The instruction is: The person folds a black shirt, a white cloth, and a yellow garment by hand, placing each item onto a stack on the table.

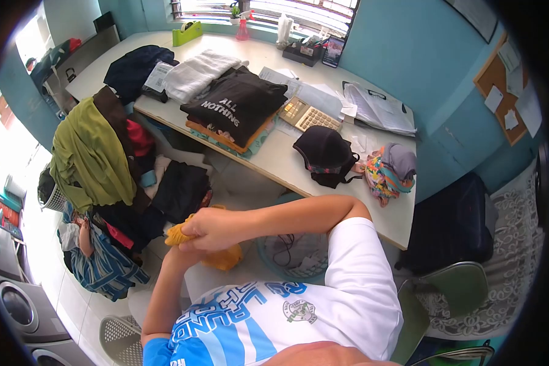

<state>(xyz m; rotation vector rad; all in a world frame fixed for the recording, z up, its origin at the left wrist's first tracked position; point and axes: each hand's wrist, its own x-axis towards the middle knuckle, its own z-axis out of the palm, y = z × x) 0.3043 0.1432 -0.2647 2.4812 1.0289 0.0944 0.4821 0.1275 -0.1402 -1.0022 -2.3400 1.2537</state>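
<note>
A mustard-yellow cloth garment (pixel 224 259) is bunched up in front of my chest, with one end poking out at the left and the rest hanging below. My right hand (pixel 212 229) is closed around it. Just under it, my left hand (pixel 188 255) also grips the cloth, its fingers mostly hidden behind the right hand. Beyond my hands lies a heap of clothes, with a black folded piece (pixel 180 192) nearest and an olive-green garment (pixel 91 155) draped on top.
On the white table (pixel 256 161) lie a folded black shirt stack (pixel 232 104), white towel (pixel 201 73), calculator (pixel 311 114), black cap (pixel 323 152) and colourful fabric bundle (pixel 387 174). A blue basket (pixel 268 259) sits underneath. Washing machines (pixel 21 305) stand left; a green chair (pixel 463 287) is right.
</note>
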